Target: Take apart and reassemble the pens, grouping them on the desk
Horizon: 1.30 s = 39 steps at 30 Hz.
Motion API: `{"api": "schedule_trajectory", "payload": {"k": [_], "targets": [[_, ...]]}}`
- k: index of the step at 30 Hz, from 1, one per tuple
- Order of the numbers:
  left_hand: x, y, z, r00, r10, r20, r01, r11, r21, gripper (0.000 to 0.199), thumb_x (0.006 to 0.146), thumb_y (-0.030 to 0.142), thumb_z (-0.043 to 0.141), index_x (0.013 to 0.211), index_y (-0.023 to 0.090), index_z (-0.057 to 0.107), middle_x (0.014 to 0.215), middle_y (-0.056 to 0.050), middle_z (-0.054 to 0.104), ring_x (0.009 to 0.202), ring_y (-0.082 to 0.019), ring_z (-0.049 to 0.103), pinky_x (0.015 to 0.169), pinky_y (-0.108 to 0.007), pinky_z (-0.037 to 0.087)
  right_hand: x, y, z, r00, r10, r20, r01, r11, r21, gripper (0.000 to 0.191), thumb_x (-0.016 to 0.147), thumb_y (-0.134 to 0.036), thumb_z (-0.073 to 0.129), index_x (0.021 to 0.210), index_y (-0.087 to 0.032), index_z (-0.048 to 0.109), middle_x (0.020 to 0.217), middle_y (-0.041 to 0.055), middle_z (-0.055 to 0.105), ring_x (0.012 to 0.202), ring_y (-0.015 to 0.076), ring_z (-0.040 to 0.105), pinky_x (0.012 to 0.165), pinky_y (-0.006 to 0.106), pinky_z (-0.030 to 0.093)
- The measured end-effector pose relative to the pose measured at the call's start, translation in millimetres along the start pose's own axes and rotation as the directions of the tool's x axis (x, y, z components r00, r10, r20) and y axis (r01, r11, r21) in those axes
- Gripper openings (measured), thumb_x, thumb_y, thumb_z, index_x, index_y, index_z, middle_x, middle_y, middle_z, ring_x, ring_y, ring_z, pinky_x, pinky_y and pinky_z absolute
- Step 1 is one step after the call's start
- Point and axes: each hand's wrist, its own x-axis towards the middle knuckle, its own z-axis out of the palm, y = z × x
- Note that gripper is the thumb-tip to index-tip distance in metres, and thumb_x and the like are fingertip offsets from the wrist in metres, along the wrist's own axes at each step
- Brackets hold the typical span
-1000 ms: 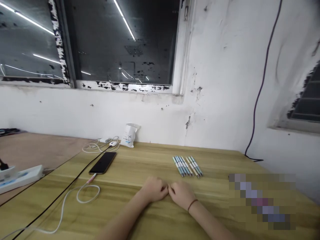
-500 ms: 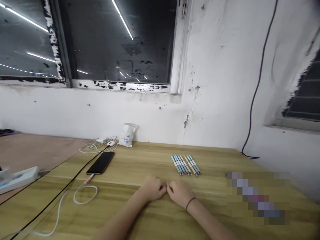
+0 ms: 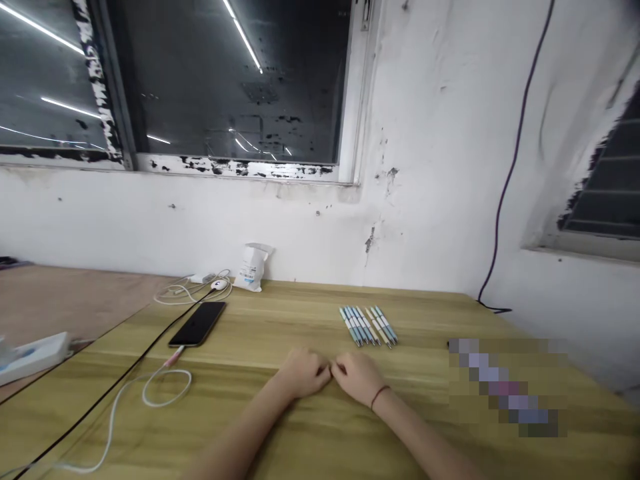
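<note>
My left hand [image 3: 305, 373] rests on the wooden table [image 3: 280, 427], its fingers curled in. Close beside it on the right lies my right hand [image 3: 357, 377], also curled, with a thin dark red band round the wrist. The fingertips of both hands meet or nearly meet. Nothing shows in either hand, but the inner sides of the fingers are hidden. Just beyond my right hand several pens [image 3: 367, 326] lie side by side on the table, slanting, in pale blue, green and cream with white middles.
At the left, a black phone [image 3: 198, 324] has a white cable [image 3: 113, 417] plugged in. A white packet [image 3: 253, 268] stands by the wall near coiled cables. A power strip [image 3: 35, 359] is far left. A blurred-out item [image 3: 505, 387] lies at the right.
The whole view has shifted slightly. Both hands and the pens keep the same places on the table.
</note>
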Motion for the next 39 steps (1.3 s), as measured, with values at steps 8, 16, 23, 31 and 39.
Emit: {"api": "schedule_trajectory", "payload": {"k": [8, 16, 23, 31, 39], "targets": [[0, 1, -0.1, 1.000, -0.007, 0.015, 0.006, 1.000, 0.013, 0.038, 0.086, 0.035, 0.034, 0.073, 0.019, 0.066, 0.075, -0.007, 0.068, 0.066, -0.020, 0.060, 0.058, -0.027, 0.037, 22, 45, -19, 0.952, 0.117, -0.284, -0.105, 0.993, 0.058, 0.040, 0.090, -0.031, 0.032, 0.071, -0.017, 0.064, 0.073, 0.0053, 0.065, 0.069, 0.0145, 0.056, 0.063, 0.024, 0.033], [1, 3, -1.4, 0.998, -0.043, 0.048, 0.044, 0.999, -0.009, 0.041, 0.087, 0.037, 0.032, 0.073, 0.018, 0.066, 0.077, -0.009, 0.067, 0.070, -0.021, 0.061, 0.061, -0.028, 0.038, 62, 105, -11, 0.834, 0.539, -0.119, -0.526, 0.841, 0.125, 0.087, 0.071, -0.071, 0.044, 0.127, -0.005, 0.042, 0.117, 0.0247, 0.053, 0.110, 0.0324, 0.049, 0.086, 0.040, 0.037], [1, 3, -1.4, 0.999, -0.015, 0.038, 0.016, 1.000, -0.009, 0.041, 0.087, 0.036, 0.032, 0.076, 0.019, 0.067, 0.078, -0.008, 0.068, 0.070, -0.020, 0.061, 0.063, -0.028, 0.039, 89, 81, -11, 0.829, 0.553, 0.083, -0.558, 0.828, 0.055, 0.089, 0.063, -0.064, 0.057, 0.132, -0.010, 0.039, 0.130, 0.0229, 0.046, 0.116, 0.0345, 0.045, 0.089, 0.045, 0.039], [3, 6, 1.0, 0.999, -0.032, 0.017, 0.032, 0.999, -0.015, 0.044, 0.087, 0.037, 0.031, 0.077, 0.018, 0.069, 0.079, -0.011, 0.068, 0.071, -0.022, 0.062, 0.065, -0.031, 0.042, 97, 68, -16, 0.905, 0.406, 0.126, -0.411, 0.912, 0.012, 0.043, 0.071, -0.042, 0.054, 0.104, -0.017, 0.064, 0.107, 0.0163, 0.063, 0.097, 0.0302, 0.060, 0.077, 0.038, 0.046], [4, 7, 1.7, 0.999, -0.043, 0.024, 0.044, 0.997, -0.068, 0.039, 0.085, 0.037, 0.035, 0.078, 0.018, 0.068, 0.080, -0.009, 0.068, 0.073, -0.022, 0.062, 0.066, -0.030, 0.043, 94, 57, -14, 0.919, 0.350, 0.181, -0.375, 0.918, 0.127, 0.035, 0.063, -0.015, 0.059, 0.097, -0.014, 0.063, 0.099, 0.0190, 0.064, 0.093, 0.0320, 0.061, 0.074, 0.039, 0.046]]}}
